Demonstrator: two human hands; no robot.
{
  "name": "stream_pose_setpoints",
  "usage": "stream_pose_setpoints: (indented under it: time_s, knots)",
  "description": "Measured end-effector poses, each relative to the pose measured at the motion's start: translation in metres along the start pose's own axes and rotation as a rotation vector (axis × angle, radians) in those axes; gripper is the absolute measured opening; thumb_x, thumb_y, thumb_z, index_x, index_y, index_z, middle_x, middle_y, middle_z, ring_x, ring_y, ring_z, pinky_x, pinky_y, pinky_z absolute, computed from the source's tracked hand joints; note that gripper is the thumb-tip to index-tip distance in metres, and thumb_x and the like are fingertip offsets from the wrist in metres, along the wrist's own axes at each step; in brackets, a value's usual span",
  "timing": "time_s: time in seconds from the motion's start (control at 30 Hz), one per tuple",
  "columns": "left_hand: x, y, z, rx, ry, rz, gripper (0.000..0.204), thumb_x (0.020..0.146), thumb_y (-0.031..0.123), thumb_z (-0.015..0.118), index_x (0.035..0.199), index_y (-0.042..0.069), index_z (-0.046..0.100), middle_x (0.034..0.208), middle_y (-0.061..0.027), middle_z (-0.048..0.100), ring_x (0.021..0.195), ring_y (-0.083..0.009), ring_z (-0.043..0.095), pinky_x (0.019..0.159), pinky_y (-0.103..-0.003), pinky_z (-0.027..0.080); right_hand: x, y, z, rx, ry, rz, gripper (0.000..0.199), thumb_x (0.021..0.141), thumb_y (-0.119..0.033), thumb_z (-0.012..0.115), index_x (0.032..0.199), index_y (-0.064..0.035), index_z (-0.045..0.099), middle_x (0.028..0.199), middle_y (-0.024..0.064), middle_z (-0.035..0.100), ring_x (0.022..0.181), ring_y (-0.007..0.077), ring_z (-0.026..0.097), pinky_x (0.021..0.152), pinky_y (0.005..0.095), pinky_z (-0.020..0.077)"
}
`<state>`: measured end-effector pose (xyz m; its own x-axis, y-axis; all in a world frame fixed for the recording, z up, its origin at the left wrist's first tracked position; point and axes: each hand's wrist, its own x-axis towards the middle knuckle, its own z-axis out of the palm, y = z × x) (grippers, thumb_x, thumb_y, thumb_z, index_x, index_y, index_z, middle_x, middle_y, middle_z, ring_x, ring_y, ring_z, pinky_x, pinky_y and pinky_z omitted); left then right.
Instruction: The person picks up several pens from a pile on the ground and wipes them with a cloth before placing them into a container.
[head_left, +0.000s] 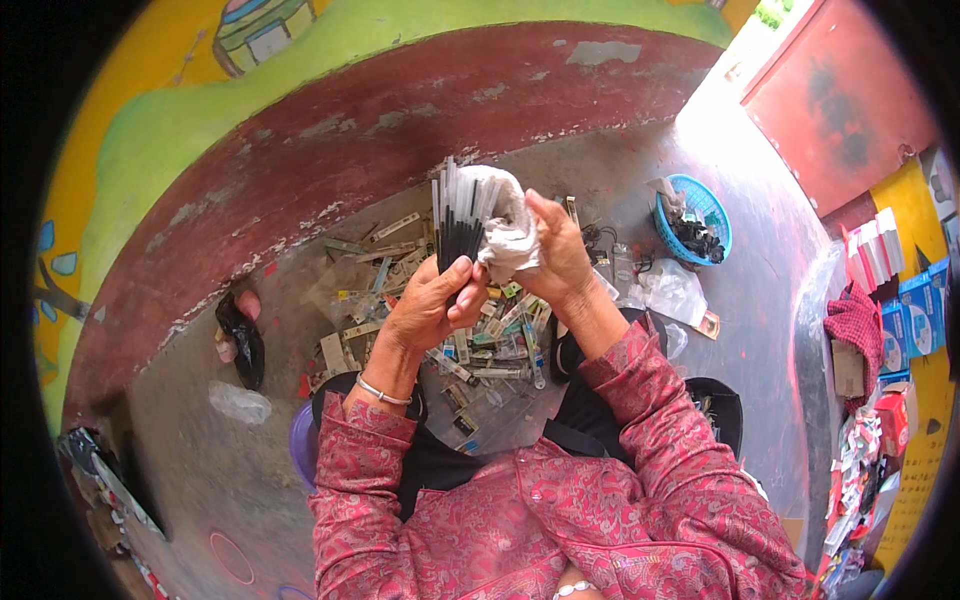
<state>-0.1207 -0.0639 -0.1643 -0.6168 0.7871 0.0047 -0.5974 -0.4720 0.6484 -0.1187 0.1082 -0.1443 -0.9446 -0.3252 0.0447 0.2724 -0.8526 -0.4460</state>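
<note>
In the head view, a bundle of thin straight rods (462, 225), black below and pale, see-through above, fans slightly at the top. Against its right side bunches a soft, crumpled white cloth (512, 225). The sleeves (655, 400) are dark red, patterned and faintly shiny; a smooth pale bracelet (385, 396) rings one wrist.

The floor (200, 470) is grey, scuffed concrete. On it, below the hands, spreads a loose pile of small narrow packs (500, 355), many with clear fronts. A blue openwork plastic basket (727, 220) of dark scraps sits just past two o'clock, a crinkled clear bag (668, 290) at three, and a black plastic bag (242, 345) near nine. At twelve curves a wall (400, 110) with flaking maroon paint under green and yellow; a reddish door (840, 95) stands at two.

The left hand (430, 305) pinches the rods low down between thumb and fingers, so they rise towards twelve from it. The right hand (560, 255) grips the cloth, which lies at its ten o'clock.
</note>
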Motion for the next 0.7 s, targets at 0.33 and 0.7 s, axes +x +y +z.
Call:
stream_pose_setpoints:
  time_s: [0.33, 0.7]
  knots:
    - [0.013, -0.026, -0.003, 0.311, 0.191, -0.027, 0.025, 0.09, 0.027, 0.048, 0.088, 0.002, 0.05, 0.065, -0.0027, 0.051, 0.053, -0.0097, 0.048, 0.047, -0.022, 0.04, 0.007, 0.024, 0.003, -0.683, 0.319, -0.211, 0.02, 0.077, -0.007, 0.06, 0.094, -0.0004, 0.052, 0.071, 0.0049, 0.056, 0.042, 0.012, 0.051, 0.03, 0.0244, 0.0437]
    - [0.011, -0.02, 0.01, 0.193, 0.313, 0.12, 0.024, 0.089, 0.021, 0.049, 0.099, -0.001, 0.052, 0.073, -0.0039, 0.056, 0.056, -0.0061, 0.047, 0.047, -0.018, 0.038, 0.006, -0.003, 0.005, -0.492, 0.423, -0.013, 0.014, 0.076, -0.002, 0.06, 0.09, -0.0026, 0.055, 0.073, 0.0069, 0.059, 0.048, 0.0164, 0.055, 0.036, 0.0279, 0.0462]
